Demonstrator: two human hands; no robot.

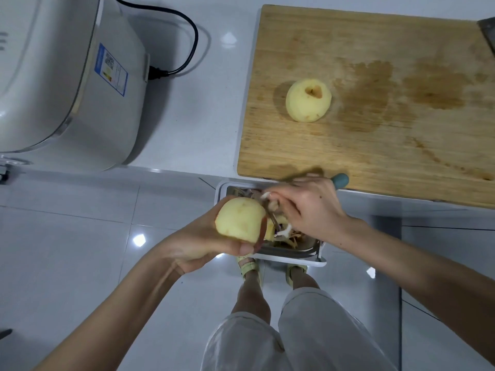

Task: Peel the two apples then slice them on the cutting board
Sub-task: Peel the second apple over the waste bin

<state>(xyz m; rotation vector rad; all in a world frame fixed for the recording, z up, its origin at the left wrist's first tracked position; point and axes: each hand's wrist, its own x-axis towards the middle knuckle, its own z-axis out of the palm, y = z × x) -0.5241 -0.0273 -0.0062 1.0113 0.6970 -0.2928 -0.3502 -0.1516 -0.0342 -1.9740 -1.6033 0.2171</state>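
A fully peeled pale apple [308, 100] sits stem hollow up on the left part of the wooden cutting board [375, 145]. My left hand [206, 245] cups a second apple [241, 219], mostly peeled, with a strip of red skin hanging off its right side. My right hand [308, 210] grips a peeler with a teal handle [340, 180], and its blade end lies against the right side of that apple. Both hands are over a waste bin.
A white bin [292, 257] with peel scraps stands on the floor below the counter edge. A white appliance [61, 84] with a black power cord [184, 36] stands at the left on the white counter. A dark blade tip [488, 33] shows at the board's far right.
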